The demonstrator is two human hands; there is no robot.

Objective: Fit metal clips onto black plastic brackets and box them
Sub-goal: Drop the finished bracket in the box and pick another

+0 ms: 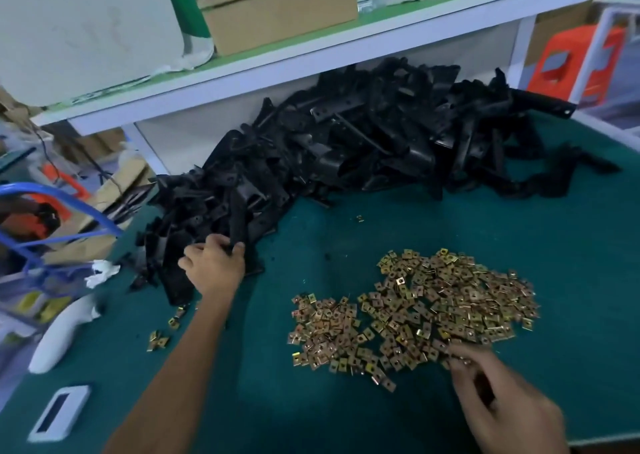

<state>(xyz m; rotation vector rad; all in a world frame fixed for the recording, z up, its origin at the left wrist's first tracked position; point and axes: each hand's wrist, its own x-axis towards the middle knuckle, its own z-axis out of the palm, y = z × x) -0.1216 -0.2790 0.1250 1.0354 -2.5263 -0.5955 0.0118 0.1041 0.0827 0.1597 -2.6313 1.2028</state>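
Your left hand (214,266) reaches into the near-left end of the black bracket pile (332,155), fingers closed around one bracket (239,218). The pile runs along the back of the green worktop (571,228), under the white shelf (277,72). Your right hand (498,401) sits at the near edge of the metal clip heap (415,311), fingertips pinched among the clips; grip on a clip can't be confirmed (blurred). A few stray clips (162,332) lie just left of your left forearm. Cardboard box (277,6) sits on the shelf.

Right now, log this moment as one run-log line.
left hand: gripping a black bracket at the pile's edge | right hand: fingers in the metal clips | boxed: none visible
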